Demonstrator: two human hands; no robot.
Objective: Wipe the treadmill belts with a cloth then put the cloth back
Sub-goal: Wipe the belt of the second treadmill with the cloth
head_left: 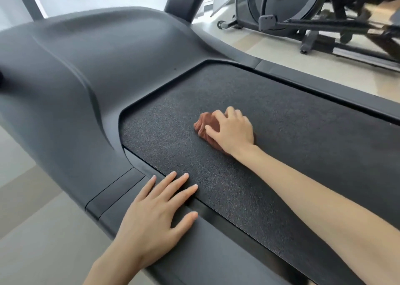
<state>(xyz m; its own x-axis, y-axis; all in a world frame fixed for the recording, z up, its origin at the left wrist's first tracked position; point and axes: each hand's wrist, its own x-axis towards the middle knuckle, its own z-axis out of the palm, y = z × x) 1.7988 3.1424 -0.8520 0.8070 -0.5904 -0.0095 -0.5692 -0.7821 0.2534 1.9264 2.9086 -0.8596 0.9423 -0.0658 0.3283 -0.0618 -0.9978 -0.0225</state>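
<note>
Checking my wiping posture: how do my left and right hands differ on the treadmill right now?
The left hand lies flat, fingers straight and spread; the right hand curls its fingers over the bunched brown cloth. The left hand rests on the side rail, fingertips reaching the belt edge; the right hand is out mid-belt. The left hand holds nothing; the right hand grips the cloth. Both are palm down.

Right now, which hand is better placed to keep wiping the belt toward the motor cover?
The right hand. It already grips the brown cloth bunched on the belt, near the motor cover. The left hand lies flat on the side rail, holding nothing.
</note>
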